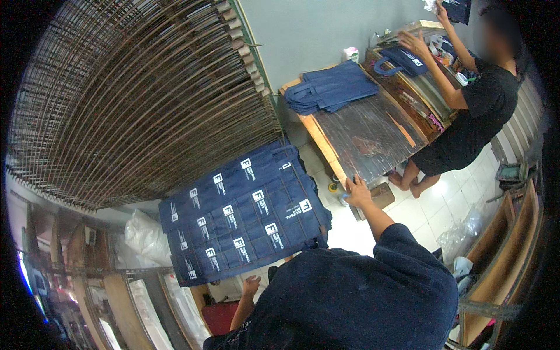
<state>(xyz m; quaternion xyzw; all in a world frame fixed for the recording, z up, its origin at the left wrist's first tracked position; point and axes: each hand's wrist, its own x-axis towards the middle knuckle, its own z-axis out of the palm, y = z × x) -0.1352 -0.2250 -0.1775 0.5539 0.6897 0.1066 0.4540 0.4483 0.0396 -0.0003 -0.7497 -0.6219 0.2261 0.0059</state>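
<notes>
My right hand (357,191) rests on the near corner of a wood-edged table (326,153), its fingers stretched out and holding nothing. On the table's far end lies a stack of navy blue bags (341,87) with loop handles. My left hand (251,285) hangs low with its fingers loosely curled, and I see nothing in them. Beside it, several navy bags (233,213) with white prints lie in rows on a wire drying rack; the hand looks apart from them.
Many raised wire racks (146,99) stand at the left. A co-worker (490,99) in black stands at the right, arms raised over a bench with a printed navy bag (402,63). White plastic (147,236) lies at lower left, wooden frames (501,251) at right.
</notes>
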